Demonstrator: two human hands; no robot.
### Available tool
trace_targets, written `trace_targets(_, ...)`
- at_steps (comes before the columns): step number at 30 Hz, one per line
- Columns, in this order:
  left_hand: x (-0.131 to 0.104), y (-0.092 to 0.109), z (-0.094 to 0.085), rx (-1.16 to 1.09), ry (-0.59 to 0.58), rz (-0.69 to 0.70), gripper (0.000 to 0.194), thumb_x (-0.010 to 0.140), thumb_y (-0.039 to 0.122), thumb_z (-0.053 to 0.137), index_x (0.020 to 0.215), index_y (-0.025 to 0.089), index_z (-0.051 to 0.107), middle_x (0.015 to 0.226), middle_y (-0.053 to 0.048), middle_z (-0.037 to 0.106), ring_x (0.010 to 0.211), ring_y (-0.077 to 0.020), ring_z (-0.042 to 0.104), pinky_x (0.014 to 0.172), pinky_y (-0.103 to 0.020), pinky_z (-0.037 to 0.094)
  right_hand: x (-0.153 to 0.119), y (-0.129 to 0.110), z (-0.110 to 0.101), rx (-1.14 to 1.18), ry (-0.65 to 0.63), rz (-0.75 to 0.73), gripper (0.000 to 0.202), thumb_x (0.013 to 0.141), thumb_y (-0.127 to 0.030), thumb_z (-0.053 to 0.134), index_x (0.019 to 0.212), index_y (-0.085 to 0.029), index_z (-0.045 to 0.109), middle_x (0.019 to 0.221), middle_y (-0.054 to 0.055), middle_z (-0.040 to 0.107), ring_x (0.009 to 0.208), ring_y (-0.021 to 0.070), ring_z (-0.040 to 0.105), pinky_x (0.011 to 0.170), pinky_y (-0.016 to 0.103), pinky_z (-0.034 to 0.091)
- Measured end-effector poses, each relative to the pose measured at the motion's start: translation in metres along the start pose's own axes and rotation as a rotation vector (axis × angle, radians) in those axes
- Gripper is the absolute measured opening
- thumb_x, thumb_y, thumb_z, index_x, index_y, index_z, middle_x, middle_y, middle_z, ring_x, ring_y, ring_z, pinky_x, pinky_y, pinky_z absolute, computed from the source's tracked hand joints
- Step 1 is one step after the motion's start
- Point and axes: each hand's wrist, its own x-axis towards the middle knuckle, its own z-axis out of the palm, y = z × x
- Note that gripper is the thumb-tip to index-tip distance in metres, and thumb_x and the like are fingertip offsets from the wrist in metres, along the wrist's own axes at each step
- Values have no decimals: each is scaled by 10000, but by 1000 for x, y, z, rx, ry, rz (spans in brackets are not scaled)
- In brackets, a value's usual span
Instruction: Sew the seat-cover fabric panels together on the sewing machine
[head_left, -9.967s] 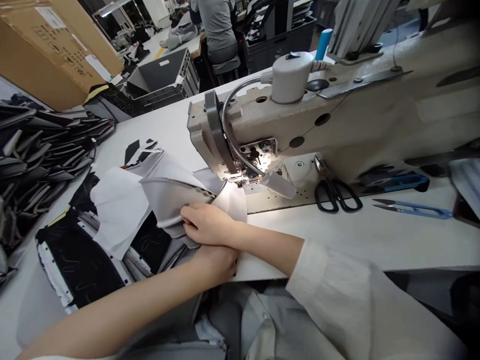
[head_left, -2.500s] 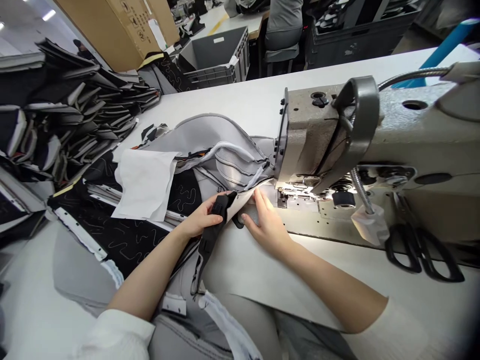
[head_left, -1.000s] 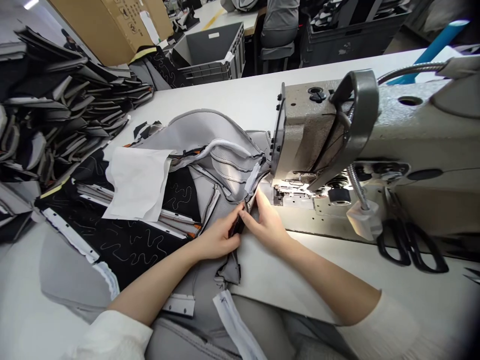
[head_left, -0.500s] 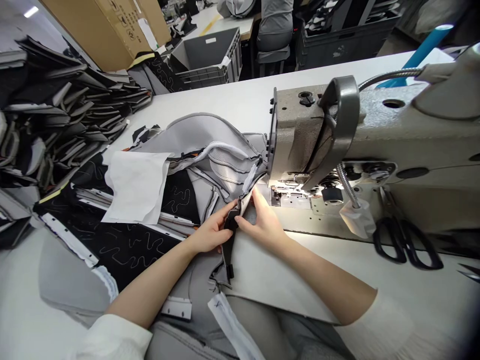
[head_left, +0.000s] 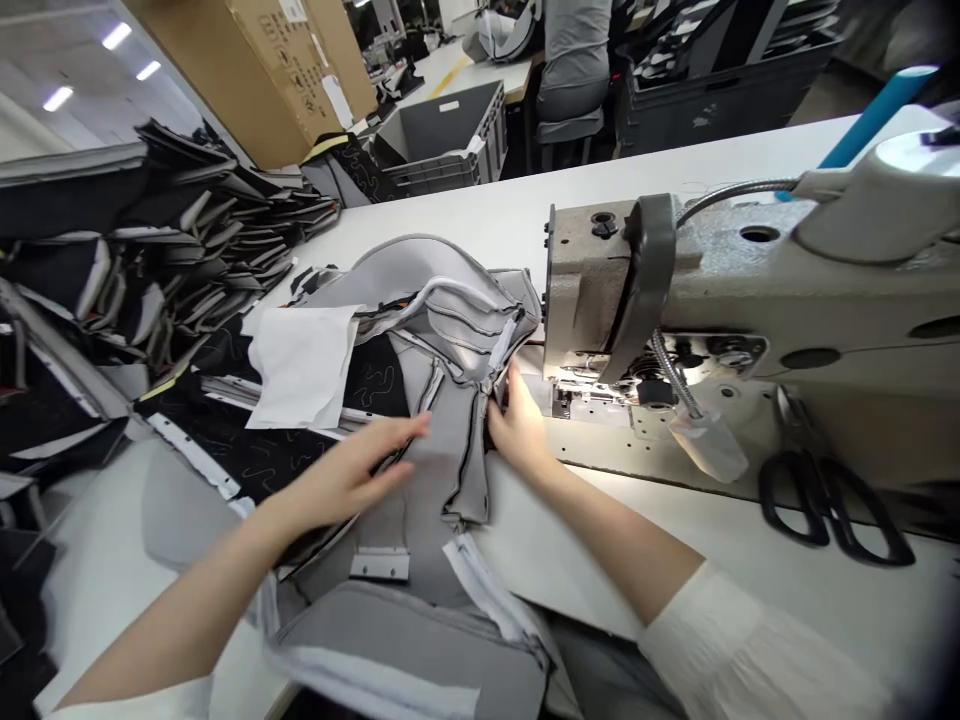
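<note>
A large grey fabric cover (head_left: pixel 439 445) with dark seams and white strips is spread over the table, its near part hanging toward me. My right hand (head_left: pixel 520 420) pinches its edge just left of the sewing machine's (head_left: pixel 615 300) lit needle area. Above the cover, my left hand (head_left: pixel 367 465) is open, fingers apart, slightly blurred and holding nothing. A narrow grey flap (head_left: pixel 471 465) hangs down between the two hands. Further left, a white paper sheet (head_left: pixel 304 365) lies on the black patterned part of the cover.
Black-handled scissors (head_left: pixel 829 500) lie by the machine's base. Stacked fabric pieces (head_left: pixel 187 240) fill the table's left side, with a cardboard box (head_left: pixel 277 70) behind. Beyond the table are a grey crate (head_left: pixel 450 135) and a seated person (head_left: pixel 574 60).
My left hand has let go of the cover's dark edge and moved left, opening. The narrow flap now lies with its grey side showing. My right hand stays at the edge.
</note>
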Motion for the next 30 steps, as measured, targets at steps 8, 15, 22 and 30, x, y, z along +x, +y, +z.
trace_targets(8, -23, -95, -22, 617, -1, -167, 664, 785, 460, 605, 1353, 178, 410, 1386, -155, 426, 1280, -315, 371, 1053, -474, 305, 0, 2, -10, 7, -43, -67, 694, 800, -214, 428, 1448, -199, 182, 1332, 94, 483, 1177, 231, 503, 1009, 435, 406)
trace_targets(15, -3, -103, -10, 541, 132, 63, 232, 873, 334, 521, 1010, 193, 645, 954, -70, 611, 882, -184, 561, 810, -319, 462, 0, 7, -9, -23, -42, -14, 657, 816, -287, 471, 1425, -216, 235, 1187, 92, 574, 1028, 222, 580, 920, 405, 459)
trace_targets(22, -10, -122, 0, 424, 342, 75, 299, 845, 369, 557, 1068, 179, 618, 999, -79, 571, 949, -194, 529, 849, -330, 437, 8, -1, -1, -113, 26, 63, 663, 783, -249, 455, 1416, -181, 268, 1152, 114, 589, 1003, 234, 585, 906, 428, 454)
trace_targets(30, 32, -137, -12, 595, 361, -6, 403, 934, 373, 328, 651, 173, 534, 640, -23, 515, 640, -151, 488, 611, -268, 364, 38, 6, 34, 309, 165, 64, 738, 751, -218, 434, 1441, -168, 175, 1269, 112, 535, 1125, 185, 553, 977, 368, 429)
